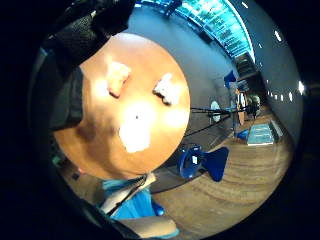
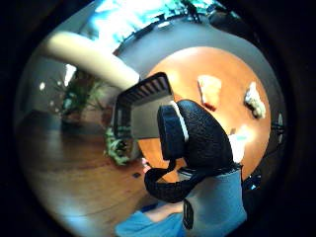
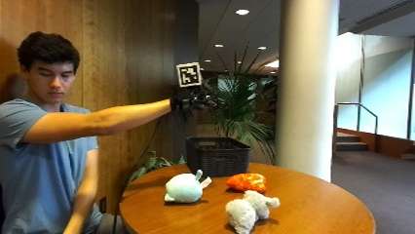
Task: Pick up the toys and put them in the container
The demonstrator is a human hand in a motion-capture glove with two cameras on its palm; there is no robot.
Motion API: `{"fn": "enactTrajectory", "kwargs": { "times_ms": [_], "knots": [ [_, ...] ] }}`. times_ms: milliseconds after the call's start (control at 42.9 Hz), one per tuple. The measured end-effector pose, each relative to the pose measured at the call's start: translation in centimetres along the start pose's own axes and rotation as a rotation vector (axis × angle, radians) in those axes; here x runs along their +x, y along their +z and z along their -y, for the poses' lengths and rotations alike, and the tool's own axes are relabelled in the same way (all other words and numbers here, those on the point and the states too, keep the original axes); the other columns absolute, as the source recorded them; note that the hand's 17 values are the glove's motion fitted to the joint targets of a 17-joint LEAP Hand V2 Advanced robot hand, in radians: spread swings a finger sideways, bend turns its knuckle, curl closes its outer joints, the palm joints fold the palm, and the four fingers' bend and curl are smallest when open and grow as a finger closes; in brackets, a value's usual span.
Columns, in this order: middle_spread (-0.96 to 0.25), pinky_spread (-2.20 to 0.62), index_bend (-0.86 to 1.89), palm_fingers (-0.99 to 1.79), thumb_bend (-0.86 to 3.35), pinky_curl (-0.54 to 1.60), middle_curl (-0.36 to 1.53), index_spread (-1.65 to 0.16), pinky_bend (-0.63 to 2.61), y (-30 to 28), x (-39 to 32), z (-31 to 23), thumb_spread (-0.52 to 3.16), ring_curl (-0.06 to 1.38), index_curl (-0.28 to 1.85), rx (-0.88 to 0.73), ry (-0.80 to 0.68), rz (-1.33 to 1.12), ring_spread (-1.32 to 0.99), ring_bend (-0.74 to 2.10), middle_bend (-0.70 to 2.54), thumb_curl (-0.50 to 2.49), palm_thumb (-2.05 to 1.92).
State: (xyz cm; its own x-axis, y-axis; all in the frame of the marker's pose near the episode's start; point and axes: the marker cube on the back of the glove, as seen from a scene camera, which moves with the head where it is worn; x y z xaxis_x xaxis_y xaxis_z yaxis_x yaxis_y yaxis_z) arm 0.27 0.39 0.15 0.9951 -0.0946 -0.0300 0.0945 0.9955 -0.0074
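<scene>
The fluffy white toy (image 3: 250, 210) lies nearest, with the orange toy (image 3: 247, 182) and pale green toy (image 3: 184, 188) behind it on the round table (image 3: 324, 204). My gloved right hand (image 3: 192, 99) hangs high above the dark basket (image 3: 217, 155), empty, fingers apparently relaxed.

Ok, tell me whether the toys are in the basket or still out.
Out. The pale green toy, orange toy and white plush all lie on the table before the black basket.

Ceiling spots and window daylight; glare whitens toys on the table (image 1: 100, 150) in palm views.
</scene>
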Motion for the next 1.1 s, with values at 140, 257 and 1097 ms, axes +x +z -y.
{"fn": "enactTrajectory", "kwargs": {
  "times_ms": [140,257,1097],
  "knots": [
    [0.0,-0.01,0.17,0.24,0.03,0.19,0.07,-0.19,0.64,0.1,1.0,0.0,0.85,0.03,0.09,0.009,-0.018,-0.087,-0.01,0.19,0.19,0.03,0.02],
    [0.0,-0.01,0.16,0.21,0.03,0.23,0.11,-0.24,0.68,0.2,1.8,-0.4,1.09,0.05,0.11,-0.001,-0.121,-0.149,-0.01,0.2,0.2,0.06,0.01],
    [0.02,0.02,0.13,-0.03,-0.02,0.36,0.27,-0.29,1.02,4.7,9.0,-4.8,1.4,0.14,0.19,-0.073,0.065,-0.189,0.0,0.27,0.18,0.2,-0.03]
  ]
}}
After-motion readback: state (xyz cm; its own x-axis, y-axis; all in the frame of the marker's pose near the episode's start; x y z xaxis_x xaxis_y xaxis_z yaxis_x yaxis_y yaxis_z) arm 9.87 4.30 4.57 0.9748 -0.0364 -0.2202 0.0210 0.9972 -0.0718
